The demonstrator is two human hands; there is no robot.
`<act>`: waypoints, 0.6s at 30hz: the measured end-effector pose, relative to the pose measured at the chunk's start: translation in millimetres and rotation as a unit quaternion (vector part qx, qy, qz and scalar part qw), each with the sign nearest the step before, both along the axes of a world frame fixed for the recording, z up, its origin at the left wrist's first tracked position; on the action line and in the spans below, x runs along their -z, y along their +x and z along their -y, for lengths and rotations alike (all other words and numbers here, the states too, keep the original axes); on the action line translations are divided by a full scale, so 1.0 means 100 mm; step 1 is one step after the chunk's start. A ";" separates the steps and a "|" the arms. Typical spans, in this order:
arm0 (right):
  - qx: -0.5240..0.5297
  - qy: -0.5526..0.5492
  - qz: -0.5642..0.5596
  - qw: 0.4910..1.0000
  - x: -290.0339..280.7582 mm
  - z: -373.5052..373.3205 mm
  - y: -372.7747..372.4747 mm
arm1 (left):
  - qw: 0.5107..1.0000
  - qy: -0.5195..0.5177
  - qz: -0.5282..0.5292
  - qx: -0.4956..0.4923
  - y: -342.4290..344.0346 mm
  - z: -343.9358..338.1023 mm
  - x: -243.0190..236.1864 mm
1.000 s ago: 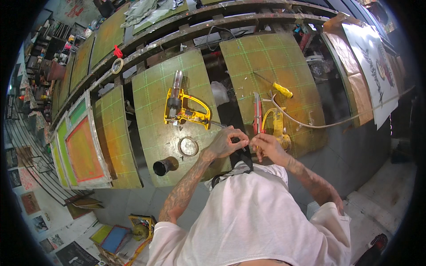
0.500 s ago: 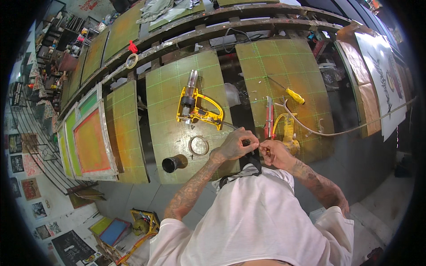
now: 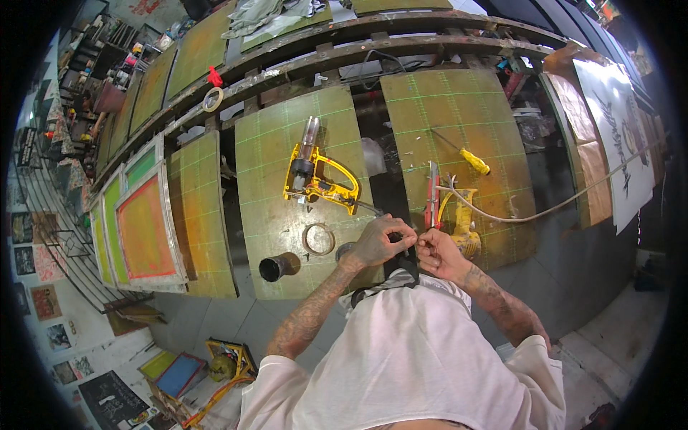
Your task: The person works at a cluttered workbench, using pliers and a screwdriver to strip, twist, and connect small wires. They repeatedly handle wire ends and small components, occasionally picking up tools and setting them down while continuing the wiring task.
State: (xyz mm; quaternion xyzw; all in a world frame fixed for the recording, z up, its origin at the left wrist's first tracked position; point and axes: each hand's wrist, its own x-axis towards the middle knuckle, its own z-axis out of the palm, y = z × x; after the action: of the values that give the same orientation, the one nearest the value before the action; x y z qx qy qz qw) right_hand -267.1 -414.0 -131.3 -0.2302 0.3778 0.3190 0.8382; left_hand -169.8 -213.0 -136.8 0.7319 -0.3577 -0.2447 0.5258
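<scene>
My left hand (image 3: 387, 241) is closed, its thumb and forefinger pinched together. A dark cable (image 3: 370, 208) runs into it from the opened yellow power tool (image 3: 320, 180), whose inner parts and clear tube show. Close beside it, my right hand (image 3: 438, 254) also pinches with its fingertips. Whatever sits between those fingers is too small to make out. Just beyond the right hand lie a red utility knife (image 3: 432, 197) and the yellow casing half (image 3: 464, 223). Farther off is a yellow-handled screwdriver (image 3: 473, 161). A black cup-shaped part (image 3: 274, 269) and a ring (image 3: 318, 239) lie left of my left hand.
A pale cable (image 3: 548, 216) arches in from the right over the board (image 3: 502, 107). Framed screens (image 3: 149, 229) lean at the left. A dark gap separates the boards, and a tape roll (image 3: 213, 99) rests on the far rail.
My right hand has drawn its fingers in slightly, still beside the left. The pale cable's end has shifted toward the red knife. The whole view has moved a little.
</scene>
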 end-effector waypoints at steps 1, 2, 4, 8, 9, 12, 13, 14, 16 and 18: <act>-0.012 -0.026 -0.002 1.000 -0.09 0.01 -0.01 | 1.000 0.003 -0.003 -0.012 -0.04 0.00 0.00; -0.024 -0.051 -0.003 0.998 -0.20 0.01 0.00 | 1.000 0.008 -0.004 -0.026 -0.05 -0.01 0.00; -0.054 -0.174 0.089 0.979 -0.21 0.03 -0.02 | 0.999 0.004 -0.028 -0.041 -0.04 -0.05 0.03; -0.093 -0.731 0.408 0.539 0.07 0.37 0.12 | 0.955 -0.047 -0.271 -0.114 -0.14 -0.01 0.16; -0.092 -0.776 0.415 0.466 0.09 0.52 0.25 | 0.951 -0.058 -0.274 -0.133 -0.13 0.03 0.17; -0.141 -0.833 0.391 0.365 0.08 0.78 0.44 | 0.941 -0.059 -0.279 -0.182 -0.03 0.13 0.18; -0.166 -0.840 0.377 0.353 0.08 0.83 0.45 | 0.937 -0.084 -0.280 -0.190 -0.01 0.17 0.21; -0.167 -0.844 0.382 0.337 0.14 0.88 0.46 | 0.933 -0.110 -0.280 -0.198 0.01 0.23 0.26; -0.174 -0.850 0.392 0.305 0.31 0.97 0.46 | 0.921 -0.159 -0.284 -0.212 0.08 0.34 0.24; -0.143 -0.854 0.390 0.313 0.29 0.96 0.48 | 0.905 -0.201 -0.293 -0.235 0.13 0.39 0.15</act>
State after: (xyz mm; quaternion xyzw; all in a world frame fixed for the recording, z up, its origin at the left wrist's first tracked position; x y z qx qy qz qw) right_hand -218.9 -510.1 -160.7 -0.9664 0.0310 -0.1923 0.1674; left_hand -156.6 -252.3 -151.6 0.5690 -0.0470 -0.2406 0.7850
